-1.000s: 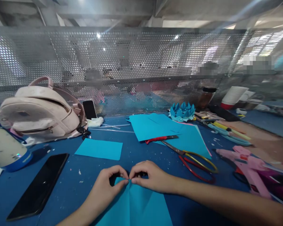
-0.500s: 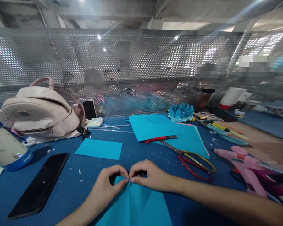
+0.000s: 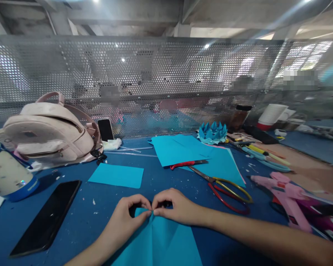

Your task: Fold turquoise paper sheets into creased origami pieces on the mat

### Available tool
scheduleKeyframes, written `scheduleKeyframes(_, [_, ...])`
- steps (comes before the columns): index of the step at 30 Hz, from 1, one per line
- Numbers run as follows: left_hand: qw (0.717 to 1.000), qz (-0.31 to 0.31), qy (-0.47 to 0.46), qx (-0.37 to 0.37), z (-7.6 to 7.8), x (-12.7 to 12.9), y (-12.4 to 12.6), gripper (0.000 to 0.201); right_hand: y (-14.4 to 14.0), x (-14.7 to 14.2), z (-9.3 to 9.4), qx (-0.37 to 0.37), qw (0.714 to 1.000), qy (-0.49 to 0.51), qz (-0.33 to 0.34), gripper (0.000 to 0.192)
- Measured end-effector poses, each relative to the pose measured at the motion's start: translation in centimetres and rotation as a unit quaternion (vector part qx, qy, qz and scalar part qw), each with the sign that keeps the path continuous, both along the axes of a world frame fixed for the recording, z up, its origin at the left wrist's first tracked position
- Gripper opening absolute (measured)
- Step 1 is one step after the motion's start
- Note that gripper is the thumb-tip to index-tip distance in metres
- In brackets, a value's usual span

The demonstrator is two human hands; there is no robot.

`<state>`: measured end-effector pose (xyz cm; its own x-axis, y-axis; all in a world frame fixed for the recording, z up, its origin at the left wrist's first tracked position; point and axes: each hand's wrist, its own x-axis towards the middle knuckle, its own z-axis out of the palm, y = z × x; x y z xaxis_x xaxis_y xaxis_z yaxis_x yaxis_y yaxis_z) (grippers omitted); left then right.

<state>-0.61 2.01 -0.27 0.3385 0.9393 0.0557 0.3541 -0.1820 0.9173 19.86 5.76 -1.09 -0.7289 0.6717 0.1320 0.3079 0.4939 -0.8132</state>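
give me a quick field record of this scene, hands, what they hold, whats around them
left hand: left hand pinches the far tip of the blue paper sheet, grip closed on it
right hand: right hand pinches the same tip, fingertips meeting the left hand's
paper state: creased, lying on the blue table
right of hands: scissors, pink glue gun
left of hands: black phone, bottle, pink backpack
farther back: small blue sheet, stacked blue sheets, red-handled knife, folded paper flower, mesh screen
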Motion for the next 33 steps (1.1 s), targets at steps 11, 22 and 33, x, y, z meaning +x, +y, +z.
scheduleKeyframes(11, [1.0, -0.003, 0.001, -0.002, 0.07, 0.01, -0.08, 0.008, -0.01, 0.02, 0.14, -0.003, 1.0, -0.007, 0.005, 0.014])
scheduleKeyframes(22, [1.0, -0.008, 0.003, -0.001, 0.1, -0.05, -0.13, 0.008, -0.14, -0.1, 0.44, -0.014, 1.0, 0.001, -0.001, 0.011])
scheduleKeyframes(33, [1.0, -0.01, 0.015, -0.001, 0.19, -0.04, -0.17, 0.009, -0.15, -0.14, 0.62, -0.024, 1.0, -0.007, 0.0, 0.011])
